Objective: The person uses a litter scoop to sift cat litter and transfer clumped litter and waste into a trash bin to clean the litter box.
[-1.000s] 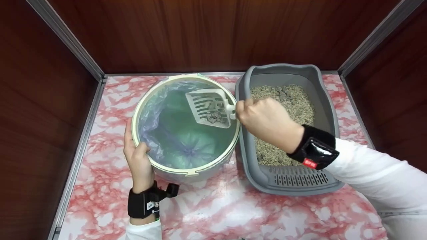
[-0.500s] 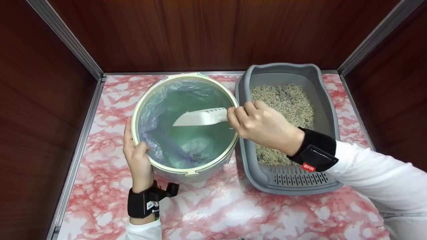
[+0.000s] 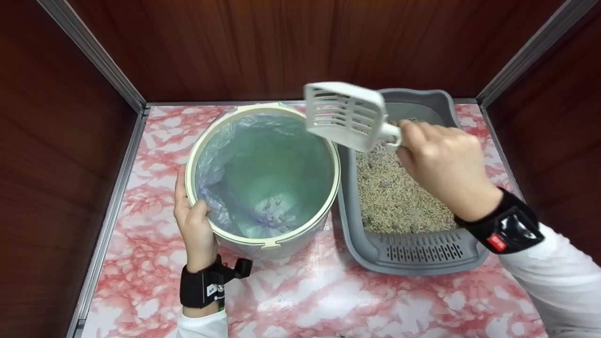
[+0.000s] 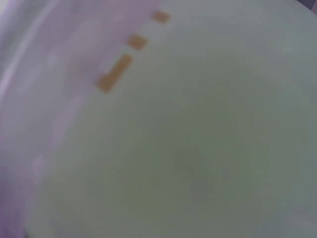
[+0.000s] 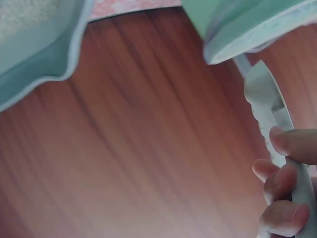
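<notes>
My left hand [image 3: 197, 227] holds the left rim of a round, pale green trash bin [image 3: 269, 241], thumb over the edge and fingers along the outside. A thin clear-purple bag [image 3: 212, 190] lines the bin, with a few grey clumps [image 3: 277, 209] at the bottom. My right hand [image 3: 443, 159] grips the handle of a white slotted litter scoop [image 3: 348, 115], raised between the bin and a grey litter box [image 3: 348, 230]. No clumps show on the scoop. In the right wrist view, fingers [image 5: 285, 218] wrap the scoop's handle [image 5: 302, 191]. Bin wall, blurred, fills the left wrist view.
Tan litter [image 3: 394, 202] with some grey clumps lies in the box, whose front has a slotted step [image 3: 422, 249]. Bin and box stand side by side on a red-and-white marbled surface [image 3: 291, 305]. Dark wooden panels [image 3: 235, 51] enclose the back and sides.
The right hand tipped the scoop over the bin and its clumps dropped to the bottom. Then it lifted the scoop up and right toward the litter box. My left hand stayed put.
</notes>
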A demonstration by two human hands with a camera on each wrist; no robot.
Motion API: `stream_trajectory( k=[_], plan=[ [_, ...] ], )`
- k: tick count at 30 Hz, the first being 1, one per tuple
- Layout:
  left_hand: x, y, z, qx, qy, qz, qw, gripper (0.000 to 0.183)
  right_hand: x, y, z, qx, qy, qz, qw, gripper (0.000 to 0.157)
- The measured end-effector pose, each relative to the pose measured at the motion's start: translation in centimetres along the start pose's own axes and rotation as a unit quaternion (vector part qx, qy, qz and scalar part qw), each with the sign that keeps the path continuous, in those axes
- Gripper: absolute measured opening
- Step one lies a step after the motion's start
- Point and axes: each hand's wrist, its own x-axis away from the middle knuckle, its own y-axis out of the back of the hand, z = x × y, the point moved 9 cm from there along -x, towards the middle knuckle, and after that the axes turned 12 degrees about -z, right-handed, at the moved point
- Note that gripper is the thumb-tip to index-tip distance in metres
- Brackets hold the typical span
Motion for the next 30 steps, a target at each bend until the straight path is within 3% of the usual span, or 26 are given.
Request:
stream_trajectory(
  k=[9,14,19,26,28,30],
  plan=[
    [-0.1,0.3,-0.1,-0.006,0.003,-0.005,1.0000,0.084,6.3,-0.1,-4.7,0.042,-0.099,0.075,0.991,0.028],
    [-0.1,0.5,-0.4,-0.015,-0.004,-0.005,0.9999,0.084,10.3,-1.5,-6.8,0.022,-0.183,0.146,0.972,0.036],
    [-0.1,0.6,-0.4,-0.015,-0.001,-0.009,0.9998,0.084,14.7,-3.8,-8.7,-0.004,-0.263,0.264,0.928,0.047],
    [-0.1,0.6,-0.3,-0.015,-0.001,-0.008,0.9998,0.086,20.7,-6.3,-10.0,-0.057,-0.315,0.455,0.831,0.046],
    [-0.1,0.6,-0.3,-0.016,0.000,-0.009,0.9998,0.086,22.0,-6.8,-10.0,-0.063,-0.314,0.494,0.808,0.043],
    [-0.2,0.6,-0.3,-0.019,-0.001,-0.010,0.9998,0.086,23.1,-7.1,-9.9,-0.068,-0.312,0.520,0.792,0.043]
  ],
)
